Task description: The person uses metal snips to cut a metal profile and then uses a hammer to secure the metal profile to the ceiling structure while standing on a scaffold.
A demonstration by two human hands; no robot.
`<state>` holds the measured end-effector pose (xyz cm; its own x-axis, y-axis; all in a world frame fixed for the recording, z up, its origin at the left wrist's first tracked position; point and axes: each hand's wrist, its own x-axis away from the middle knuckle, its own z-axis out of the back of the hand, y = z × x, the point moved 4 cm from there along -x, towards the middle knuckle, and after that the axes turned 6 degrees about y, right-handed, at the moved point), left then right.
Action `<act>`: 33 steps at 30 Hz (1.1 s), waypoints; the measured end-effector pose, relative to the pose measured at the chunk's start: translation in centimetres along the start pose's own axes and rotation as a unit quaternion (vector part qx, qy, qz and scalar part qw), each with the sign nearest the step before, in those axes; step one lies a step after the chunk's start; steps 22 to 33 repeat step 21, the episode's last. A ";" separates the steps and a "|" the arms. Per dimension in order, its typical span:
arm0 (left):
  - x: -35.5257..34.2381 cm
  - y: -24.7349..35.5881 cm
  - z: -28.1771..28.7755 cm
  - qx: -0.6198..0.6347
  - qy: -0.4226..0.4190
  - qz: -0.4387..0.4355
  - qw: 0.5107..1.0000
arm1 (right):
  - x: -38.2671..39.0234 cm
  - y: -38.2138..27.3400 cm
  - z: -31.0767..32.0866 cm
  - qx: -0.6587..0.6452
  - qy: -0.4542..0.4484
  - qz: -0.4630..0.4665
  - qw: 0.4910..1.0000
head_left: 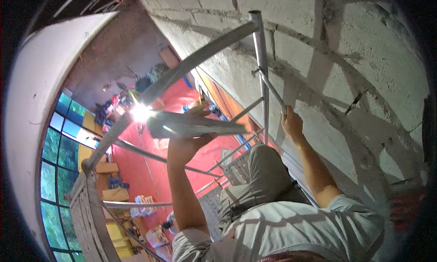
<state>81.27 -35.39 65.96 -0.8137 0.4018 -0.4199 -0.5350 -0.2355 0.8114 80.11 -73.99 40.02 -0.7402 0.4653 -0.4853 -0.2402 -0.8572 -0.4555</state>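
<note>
My left hand [185, 148] is closed on a long, flat, grey metal-looking piece [182, 126], broad at its left end and narrower toward the right. Motion blur and glare hide exactly what kind of thing it is. Its left end is close to a very bright light [141, 112]. Out to the right, my right hand [292, 123] is wrapped round a thin grey scaffold brace [271, 89]. That brace meets an upright scaffold tube [261, 57] beside the block wall. My bent knee [268, 164] shows below, over a perforated metal platform [236, 168].
A rough block wall [364, 80] rises close on my right. Scaffold rails [195, 55] cross ahead and to the left, where a slatted metal plank [88, 216] stands. Far below, the red floor [136, 171] carries boxes [157, 237] and clutter beside large windows [54, 171].
</note>
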 end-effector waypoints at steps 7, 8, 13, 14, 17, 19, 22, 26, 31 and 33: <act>6.3 -3.2 0.7 0.129 0.084 -0.004 0.988 | -0.5 0.5 -1.2 0.011 -0.033 -0.024 0.999; 7.1 -3.7 0.9 0.128 0.092 0.005 0.988 | -0.5 0.9 -1.3 0.019 -0.026 -0.014 0.999; 9.5 -5.0 1.1 0.275 0.137 0.027 0.951 | -0.2 0.6 -0.8 0.029 0.002 -0.008 1.000; 9.8 -5.5 1.2 0.274 0.142 0.030 0.951 | -0.1 0.8 -0.7 0.036 -0.011 -0.021 0.999; 11.0 -6.2 2.0 0.266 0.128 -0.037 0.955 | 0.0 0.8 -1.2 0.055 0.000 -0.003 0.998; 11.7 -6.4 2.3 0.298 0.122 -0.030 0.946 | 0.1 0.6 -0.9 0.046 -0.003 -0.012 0.999; 11.7 -6.8 2.3 0.327 0.106 -0.061 0.937 | -0.2 1.0 -1.1 0.010 -0.010 -0.003 1.000; 11.7 -6.8 2.3 0.327 0.106 -0.061 0.937 | -0.2 1.0 -1.1 0.010 -0.010 -0.003 1.000; 11.7 -6.8 2.3 0.327 0.106 -0.061 0.937 | -0.2 1.0 -1.1 0.010 -0.010 -0.003 1.000; 11.7 -6.8 2.3 0.327 0.106 -0.061 0.937 | -0.2 1.0 -1.1 0.010 -0.010 -0.003 1.000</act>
